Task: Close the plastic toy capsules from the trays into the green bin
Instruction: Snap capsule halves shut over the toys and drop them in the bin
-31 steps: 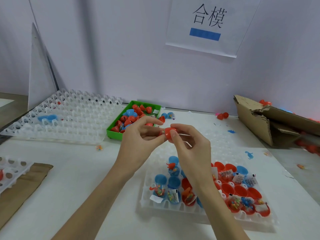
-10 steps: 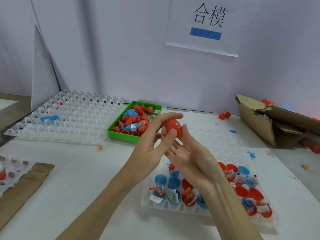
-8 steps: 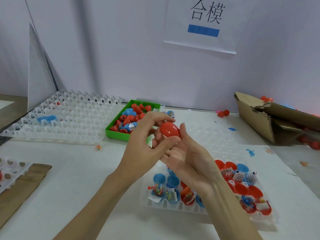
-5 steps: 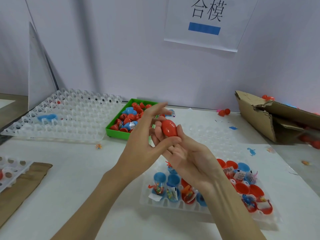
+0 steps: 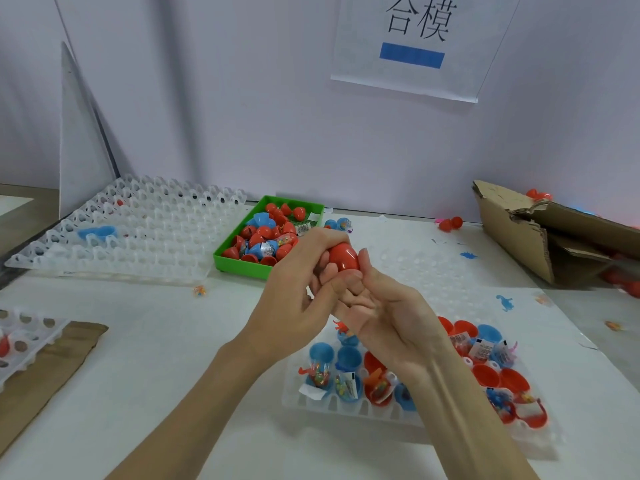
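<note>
Pressing the red capsule [image 5: 343,257] shut

My left hand [image 5: 294,299] and right hand [image 5: 388,313] both grip it (fingers curled); uneven pressure could make it slip away before the green bin [image 5: 242,265].

hands [image 5: 332,299]: 2 | green bin [image 5: 231,263]: 1 | clear trays [image 5: 145,230]: 3 | cardboard box [image 5: 540,233]: 1

Assembly workstation: printed white paper sign [image 5: 412,43] upper centre, clear plastic cell trays [image 5: 131,230] left, torn brown cardboard box [image 5: 540,233] right.
</note>
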The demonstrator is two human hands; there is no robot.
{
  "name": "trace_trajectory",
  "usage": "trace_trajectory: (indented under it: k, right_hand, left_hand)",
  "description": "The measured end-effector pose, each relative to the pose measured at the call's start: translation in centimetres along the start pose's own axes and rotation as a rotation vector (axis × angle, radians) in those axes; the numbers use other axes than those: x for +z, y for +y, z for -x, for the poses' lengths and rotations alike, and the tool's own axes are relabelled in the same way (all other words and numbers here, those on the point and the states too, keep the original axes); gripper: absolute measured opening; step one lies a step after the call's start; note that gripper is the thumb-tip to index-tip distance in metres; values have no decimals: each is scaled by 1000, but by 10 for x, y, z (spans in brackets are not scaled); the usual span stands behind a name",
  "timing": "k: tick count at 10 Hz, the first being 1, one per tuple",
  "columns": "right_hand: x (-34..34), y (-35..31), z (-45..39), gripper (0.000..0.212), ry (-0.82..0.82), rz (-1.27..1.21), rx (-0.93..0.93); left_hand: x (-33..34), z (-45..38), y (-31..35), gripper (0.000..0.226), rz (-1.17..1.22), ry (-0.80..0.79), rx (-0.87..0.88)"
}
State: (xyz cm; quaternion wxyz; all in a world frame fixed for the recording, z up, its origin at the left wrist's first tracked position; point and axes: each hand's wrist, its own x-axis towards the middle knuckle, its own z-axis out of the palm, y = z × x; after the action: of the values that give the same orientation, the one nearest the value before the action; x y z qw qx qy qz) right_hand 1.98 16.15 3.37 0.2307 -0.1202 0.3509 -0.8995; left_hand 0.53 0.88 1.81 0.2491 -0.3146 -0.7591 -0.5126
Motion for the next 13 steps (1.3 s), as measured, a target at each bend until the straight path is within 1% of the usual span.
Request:
trace_trajectory:
  k: [1,2,3,4,5,6,7,8,9,10,11,12,13]
  right_hand:
    - [-1,1,-1,46,-20,11,-13]
    - [-1,1,-2,45,31,85,-36]
    - [-2,-2,-3,42,172,319,-138]
    - [-6,-8,1,40,379,761,-268]
    - [-15,-14,2,31,392,1091,-126]
    - [-18,-57,4,32,330,727,-106]
    - [-19,-119,16,47,-50,-533,-436]
    - [-17,-135,22,44,27,-616,-475]
    - [-27,-118,20,48,156,-423,-395]
    - [-39,-102,20,34,203,-309,-313]
    - [-46,-93,17,32,268,-126,-271]
    - [-51,-85,14,26,394,237,-262]
    - [-51,-72,12,26,514,1059,-221]
  left_hand:
    - [0,0,-1,35,21,-8,-35]
    - [1,0,-3,40,52,-24,-122]
    - [-1,1,-9,55,58,-1,-180]
    - [-8,-2,-14,50,123,180,-257]
    - [-15,-4,-23,40,112,343,-311]
    - [-19,-2,-31,34,51,391,-329]
    - [-16,-2,-33,33,39,374,-356]
    - [-12,-2,-31,36,21,329,-342]
    - [-11,-1,-35,36,-9,238,-348]
    - [-10,0,-37,25,-79,143,-354]
    - [-9,1,-35,16,-112,13,-366]
    - [-12,3,-34,21,-111,-196,-365]
    - [-14,5,-31,29,-141,-372,-340]
